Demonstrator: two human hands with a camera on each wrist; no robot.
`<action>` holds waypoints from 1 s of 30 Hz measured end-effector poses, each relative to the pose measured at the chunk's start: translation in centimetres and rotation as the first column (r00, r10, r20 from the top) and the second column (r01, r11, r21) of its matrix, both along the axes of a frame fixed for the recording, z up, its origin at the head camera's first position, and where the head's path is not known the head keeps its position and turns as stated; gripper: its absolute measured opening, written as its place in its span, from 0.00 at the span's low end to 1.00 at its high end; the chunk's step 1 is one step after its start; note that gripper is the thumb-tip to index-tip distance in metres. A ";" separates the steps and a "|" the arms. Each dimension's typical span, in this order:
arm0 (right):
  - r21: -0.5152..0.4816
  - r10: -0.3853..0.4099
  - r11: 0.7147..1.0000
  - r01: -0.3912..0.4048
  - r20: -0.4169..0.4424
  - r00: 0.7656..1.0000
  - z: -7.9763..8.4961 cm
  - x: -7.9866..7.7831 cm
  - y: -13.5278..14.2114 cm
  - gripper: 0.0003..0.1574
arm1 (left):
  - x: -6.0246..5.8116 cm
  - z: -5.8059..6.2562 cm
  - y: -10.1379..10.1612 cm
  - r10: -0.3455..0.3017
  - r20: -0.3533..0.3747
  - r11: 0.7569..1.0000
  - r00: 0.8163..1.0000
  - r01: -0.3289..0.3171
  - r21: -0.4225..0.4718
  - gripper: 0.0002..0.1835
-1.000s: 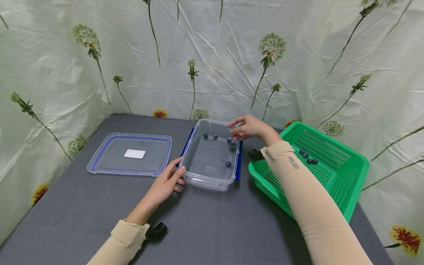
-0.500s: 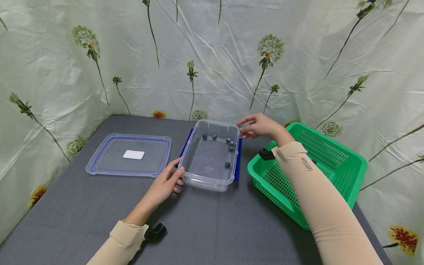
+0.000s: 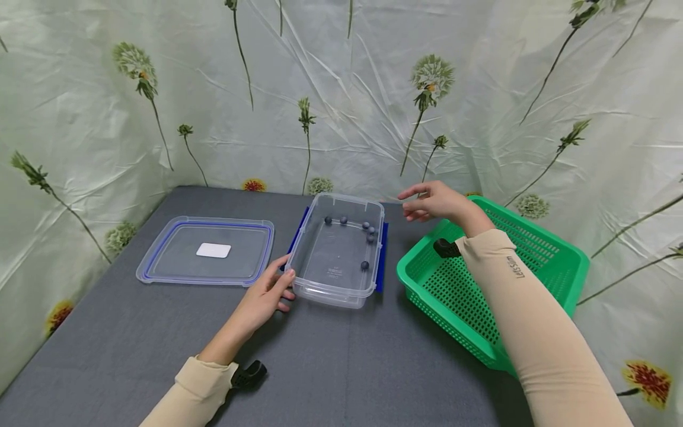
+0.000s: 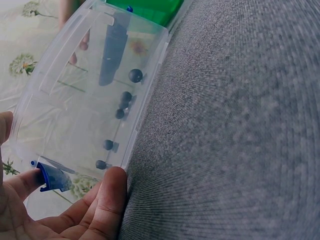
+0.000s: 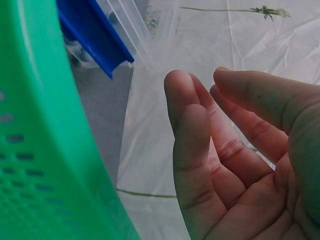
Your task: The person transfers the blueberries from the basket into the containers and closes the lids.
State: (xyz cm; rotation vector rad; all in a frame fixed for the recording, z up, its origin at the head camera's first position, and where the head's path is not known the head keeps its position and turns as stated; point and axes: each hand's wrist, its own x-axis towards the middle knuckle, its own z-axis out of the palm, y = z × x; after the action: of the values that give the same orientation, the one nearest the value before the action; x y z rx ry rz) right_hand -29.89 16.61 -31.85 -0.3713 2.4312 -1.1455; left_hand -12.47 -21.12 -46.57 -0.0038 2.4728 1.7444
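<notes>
A clear plastic food container (image 3: 320, 264) with blue side latches stands on the cloth, lidless. Several blueberries (image 3: 344, 220) lie on its floor, mostly toward the back and right. My left hand (image 3: 267, 290) holds its near left corner, thumb at the rim; in the left wrist view its fingers (image 4: 107, 205) lie against the container's side and bottom edge, near a blue latch (image 4: 52, 177). My right hand (image 3: 434, 201) hovers between the container and the green basket (image 3: 404, 270). Its fingers are loosely bent, and the right wrist view shows nothing between them.
The container's lid (image 3: 176, 255), with a blue seal and a white label, lies flat on the left. The perforated basket stands right, partly hidden by my right forearm (image 3: 533, 320). A flower-printed curtain (image 3: 352, 136) hangs behind the grey-covered table (image 3: 309, 367).
My right hand has drawn back to the right from above the container toward the basket. The forearm now covers the berries seen earlier in the basket. My left hand keeps its hold.
</notes>
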 end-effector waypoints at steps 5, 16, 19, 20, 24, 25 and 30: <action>-0.009 -0.020 1.000 0.021 0.013 1.000 0.0 0.2 1.2 0.30 | 0.0 0.0 0.0 -0.001 0.004 1.000 1.000 0.001 -0.004 0.30; -0.092 -0.048 0.994 0.052 0.043 0.998 -0.6 0.3 4.1 0.33 | -0.1 0.0 0.0 -0.003 -0.003 1.000 1.000 0.003 0.004 0.30; -0.100 -0.066 0.992 0.071 0.057 0.996 -1.0 0.3 5.0 0.33 | -0.1 0.1 0.1 -0.005 -0.004 1.000 1.000 0.005 0.002 0.30; -0.102 -0.072 0.992 0.078 0.063 0.995 -1.1 0.3 5.3 0.33 | 0.0 0.1 0.1 -0.005 -0.003 1.000 1.000 0.005 0.001 0.30; -0.096 -0.085 0.991 0.091 0.070 0.994 -1.5 0.6 6.4 0.33 | 0.0 0.1 0.1 -0.007 -0.003 1.000 1.000 0.007 -0.002 0.30; -0.096 -0.089 0.991 0.096 0.070 0.994 -1.6 0.6 6.7 0.34 | 0.0 0.1 0.1 -0.005 -0.002 1.000 1.000 0.005 -0.001 0.30; -0.079 -0.105 0.991 0.111 0.068 0.992 -2.0 0.5 8.0 0.35 | 0.0 0.1 0.0 -0.007 0.001 1.000 1.000 0.007 0.001 0.30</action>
State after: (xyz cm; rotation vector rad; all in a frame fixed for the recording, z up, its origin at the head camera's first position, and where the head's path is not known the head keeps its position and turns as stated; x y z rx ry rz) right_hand -29.38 24.66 -33.84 -0.2268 2.3788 -1.2873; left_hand -12.49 -21.15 -46.47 0.0046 2.4682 1.7428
